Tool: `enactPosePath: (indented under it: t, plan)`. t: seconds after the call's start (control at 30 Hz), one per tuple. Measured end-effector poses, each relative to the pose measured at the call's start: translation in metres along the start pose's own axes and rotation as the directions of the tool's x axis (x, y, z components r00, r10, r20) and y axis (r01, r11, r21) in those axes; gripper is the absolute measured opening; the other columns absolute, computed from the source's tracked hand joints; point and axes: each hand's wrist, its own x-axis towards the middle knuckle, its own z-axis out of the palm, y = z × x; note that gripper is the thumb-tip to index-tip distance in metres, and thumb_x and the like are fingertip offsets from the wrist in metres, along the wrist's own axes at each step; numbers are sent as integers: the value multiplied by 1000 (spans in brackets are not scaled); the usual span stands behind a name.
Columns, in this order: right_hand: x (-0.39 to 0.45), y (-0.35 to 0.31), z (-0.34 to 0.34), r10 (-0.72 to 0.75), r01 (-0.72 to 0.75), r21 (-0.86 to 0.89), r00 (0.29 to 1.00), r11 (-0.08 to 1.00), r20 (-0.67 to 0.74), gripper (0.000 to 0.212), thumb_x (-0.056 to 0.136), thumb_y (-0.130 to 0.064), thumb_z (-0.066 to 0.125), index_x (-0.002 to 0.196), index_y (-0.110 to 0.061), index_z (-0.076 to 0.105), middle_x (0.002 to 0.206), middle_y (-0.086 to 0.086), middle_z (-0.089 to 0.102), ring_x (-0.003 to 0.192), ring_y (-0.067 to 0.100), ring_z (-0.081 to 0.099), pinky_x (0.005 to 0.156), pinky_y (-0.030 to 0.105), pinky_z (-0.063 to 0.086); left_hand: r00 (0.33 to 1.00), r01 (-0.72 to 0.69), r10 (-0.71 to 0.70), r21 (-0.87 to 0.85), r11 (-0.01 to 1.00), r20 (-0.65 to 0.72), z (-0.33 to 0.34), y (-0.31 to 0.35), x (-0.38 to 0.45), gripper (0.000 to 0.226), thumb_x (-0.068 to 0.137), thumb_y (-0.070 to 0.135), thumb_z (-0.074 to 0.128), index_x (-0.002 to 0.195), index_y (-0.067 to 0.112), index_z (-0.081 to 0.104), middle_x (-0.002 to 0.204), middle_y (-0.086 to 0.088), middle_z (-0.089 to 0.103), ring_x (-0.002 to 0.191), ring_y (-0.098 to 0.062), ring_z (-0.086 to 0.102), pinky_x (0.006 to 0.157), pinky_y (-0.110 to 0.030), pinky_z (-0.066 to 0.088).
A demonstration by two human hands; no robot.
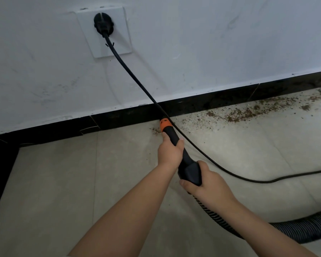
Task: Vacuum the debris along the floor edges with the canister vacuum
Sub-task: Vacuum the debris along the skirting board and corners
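Observation:
A black vacuum nozzle (pixel 171 134) with an orange tip (pixel 165 123) points at the floor right beside the black baseboard (pixel 130 115). My left hand (pixel 170 151) grips the nozzle just behind the tip. Farther back, my right hand (pixel 205 184) holds the thick black handle, where the ribbed hose (pixel 285 230) joins it. Brown debris (pixel 245 113) lies scattered along the baseboard to the right of the tip, and a small patch (pixel 156 130) sits just left of it.
A black power cord (pixel 137 82) runs from a plug (pixel 103 25) in the white wall socket (pixel 104 31), crosses over the nozzle and trails right across the beige tiled floor (pixel 82 182). A room corner lies at the far left.

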Motion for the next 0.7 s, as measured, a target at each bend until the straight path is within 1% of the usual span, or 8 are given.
enactPosePath:
  t: [0.07, 0.2, 0.27, 0.33, 0.4, 0.5, 0.6, 0.7]
  plan:
    - [-1, 5, -5, 14, -14, 6, 1000, 1000, -18, 40, 83, -47, 60, 105, -22, 38, 86, -3, 60, 78, 17, 59, 65, 31, 47, 1000, -5, 5, 6, 1000, 21, 7, 5, 0, 65, 97, 32, 44, 151, 15, 10, 136, -12, 48, 119, -27, 50, 94, -29, 42]
    - [-1, 16, -14, 45, -44, 25, 998, 999, -52, 38, 84, -45, 60, 104, -23, 38, 85, -4, 60, 78, 16, 60, 69, 33, 49, 998, -13, 11, 37, 999, 63, 22, 15, 0, 67, 98, 31, 43, 151, 14, 6, 133, -13, 49, 117, -28, 51, 90, -29, 43]
    - [-1, 21, -19, 58, -55, 41, 996, 998, -73, 37, 84, -43, 61, 105, -22, 39, 86, -4, 61, 78, 17, 60, 70, 34, 50, 996, -24, 20, 47, 999, 81, 30, 20, 0, 67, 98, 32, 43, 151, 14, 6, 134, -13, 49, 117, -28, 51, 92, -30, 43]
    - [-1, 27, -23, 77, -71, 68, 993, 995, -90, 37, 84, -42, 61, 105, -22, 39, 85, -3, 61, 77, 16, 61, 70, 34, 50, 995, -26, 20, 59, 998, 97, 38, 25, 0, 68, 98, 32, 43, 151, 14, 5, 135, -14, 48, 118, -29, 50, 94, -31, 42]
    - [0, 33, -27, 89, -79, 104, 991, 991, -96, 36, 84, -40, 63, 104, -22, 40, 84, -4, 61, 76, 16, 61, 69, 33, 49, 994, -27, 19, 74, 997, 106, 45, 30, -1, 69, 98, 32, 42, 151, 14, 2, 133, -13, 49, 117, -29, 51, 91, -30, 42]
    - [0, 39, -34, 70, -58, 114, 992, 992, -101, 36, 83, -36, 65, 105, -22, 40, 84, -4, 60, 77, 17, 60, 70, 33, 48, 994, -10, 5, 40, 999, 107, 52, 34, -2, 69, 98, 32, 43, 151, 17, 2, 134, -13, 48, 117, -28, 51, 91, -31, 43]
    - [-1, 38, -39, 26, -11, 137, 994, 990, -106, 36, 83, -31, 66, 105, -24, 39, 84, -4, 58, 77, 16, 59, 71, 31, 48, 998, 9, -7, -32, 999, 69, 51, 32, -7, 69, 97, 32, 44, 151, 19, 4, 129, -12, 52, 111, -27, 54, 88, -31, 44]
    - [-1, 29, -36, -55, 58, 69, 998, 996, -44, 38, 83, -33, 67, 106, -26, 37, 89, -2, 61, 80, 16, 59, 69, 30, 47, 1000, -9, 7, -95, 995, -30, 36, 24, -17, 69, 96, 30, 45, 151, 21, 5, 124, -9, 53, 99, -21, 54, 81, -27, 44]
